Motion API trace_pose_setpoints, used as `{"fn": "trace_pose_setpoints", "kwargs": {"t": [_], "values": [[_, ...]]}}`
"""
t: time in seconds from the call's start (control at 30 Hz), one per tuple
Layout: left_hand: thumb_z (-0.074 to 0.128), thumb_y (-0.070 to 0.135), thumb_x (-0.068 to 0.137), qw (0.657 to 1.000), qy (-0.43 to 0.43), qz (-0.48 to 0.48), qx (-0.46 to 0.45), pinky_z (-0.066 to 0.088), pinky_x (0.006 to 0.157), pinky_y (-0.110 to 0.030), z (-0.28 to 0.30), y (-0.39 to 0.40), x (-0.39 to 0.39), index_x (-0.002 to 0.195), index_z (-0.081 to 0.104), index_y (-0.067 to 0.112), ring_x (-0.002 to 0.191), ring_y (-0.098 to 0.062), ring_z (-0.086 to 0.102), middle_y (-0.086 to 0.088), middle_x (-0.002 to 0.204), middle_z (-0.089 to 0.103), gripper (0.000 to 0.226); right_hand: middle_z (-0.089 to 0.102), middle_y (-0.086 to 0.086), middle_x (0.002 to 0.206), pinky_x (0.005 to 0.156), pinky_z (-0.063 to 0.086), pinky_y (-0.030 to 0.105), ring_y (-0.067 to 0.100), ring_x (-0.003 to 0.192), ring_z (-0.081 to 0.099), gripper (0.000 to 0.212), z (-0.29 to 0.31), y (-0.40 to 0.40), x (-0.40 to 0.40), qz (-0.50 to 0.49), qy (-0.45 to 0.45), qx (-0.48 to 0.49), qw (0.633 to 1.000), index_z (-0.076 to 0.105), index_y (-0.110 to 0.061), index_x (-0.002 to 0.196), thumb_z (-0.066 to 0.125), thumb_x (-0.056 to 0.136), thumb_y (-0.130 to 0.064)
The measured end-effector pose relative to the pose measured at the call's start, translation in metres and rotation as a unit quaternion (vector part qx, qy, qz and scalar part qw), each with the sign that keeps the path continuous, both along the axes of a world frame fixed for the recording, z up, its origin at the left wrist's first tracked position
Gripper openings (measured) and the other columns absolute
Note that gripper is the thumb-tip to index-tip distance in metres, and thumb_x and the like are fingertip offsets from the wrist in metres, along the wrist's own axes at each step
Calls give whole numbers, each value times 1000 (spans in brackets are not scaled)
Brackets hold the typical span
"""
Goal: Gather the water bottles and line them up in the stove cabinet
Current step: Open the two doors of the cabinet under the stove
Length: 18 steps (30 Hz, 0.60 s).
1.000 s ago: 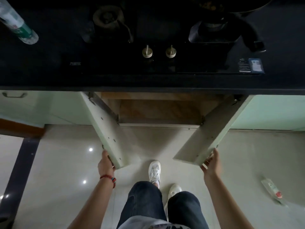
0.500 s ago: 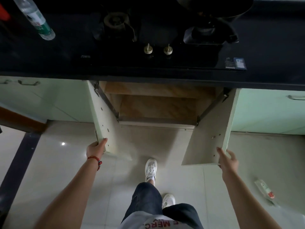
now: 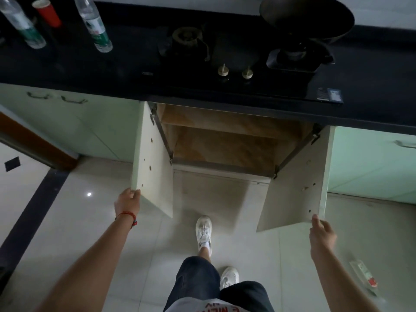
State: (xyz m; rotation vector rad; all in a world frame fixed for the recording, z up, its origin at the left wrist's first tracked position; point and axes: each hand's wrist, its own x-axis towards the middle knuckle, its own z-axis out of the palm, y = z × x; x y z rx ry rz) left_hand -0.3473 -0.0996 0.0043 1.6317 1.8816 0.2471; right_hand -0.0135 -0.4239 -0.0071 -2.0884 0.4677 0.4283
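Head view, the only view. Both doors of the stove cabinet stand swung out toward the person. The left hand grips the lower outer corner of the left door, fingers curled round its edge. The right hand is at the lower corner of the right door with fingers mostly straight, fingertips touching the edge and nothing clasped. The cabinet shelf shows bare wood; no bottles are inside that I can see. Two water bottles stand on the black countertop to the left of the stove: the far-left bottle and the nearer bottle, with a red cup between them. A third bottle-like item lies on the floor at right; too blurred to be sure what it is. Judgement: the step is getting the doors fully open. To do it well, push each door past square so neither drifts back, then let go. Step left for the counter bottles first, one in each hand. Set them upright at the back of the shelf, so the row can grow forward.
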Motion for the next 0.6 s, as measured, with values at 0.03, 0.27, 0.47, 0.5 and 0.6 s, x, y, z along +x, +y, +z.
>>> {"fn": "trace_pose_setpoints", "kwargs": {"t": [0.03, 0.27, 0.47, 0.5, 0.6], "values": [[41, 17, 91, 1000, 9, 6, 10, 47, 90, -44, 1, -3, -5, 99, 64, -4, 102, -44, 57, -29, 108, 64, 32, 55, 16, 84, 70, 35, 32, 25, 80, 49, 30, 0, -1, -2, -9, -4, -7, 1000, 64, -5, 92, 51, 89, -32], [47, 15, 87, 994, 23, -66, -89, 46, 82, -37, 14, 12, -50, 90, 66, -7, 97, -40, 60, -30, 102, 66, 29, 48, 8, 68, 53, 40, 27, 19, 58, 46, 28, 16, 0, -35, 42, 65, 0, 997, 45, -18, 65, 45, 92, -23], [51, 18, 88, 980, 23, -172, -93, 44, 92, -31, 7, 12, -111, 107, 64, 4, 109, -29, 60, -15, 117, 66, 27, 58, 13, 72, 58, 36, 29, 25, 61, 50, 24, 0, 46, -127, 171, 87, -58, 980, 58, -12, 73, 51, 84, -32], [53, 19, 88, 977, 15, -186, -100, 44, 93, -31, 7, 12, -124, 109, 63, 4, 109, -27, 60, -14, 117, 66, 28, 63, 19, 81, 62, 39, 31, 29, 69, 56, 26, -2, 59, -149, 210, 84, -80, 971, 61, -11, 74, 51, 82, -34], [51, 23, 89, 970, 3, -216, -109, 45, 97, -29, 8, 27, -161, 118, 58, 8, 112, -21, 58, -9, 123, 62, 33, 66, 25, 109, 78, 41, 34, 38, 102, 60, 25, 15, 113, -212, 303, 53, -129, 943, 66, 0, 99, 51, 89, -17]]}}
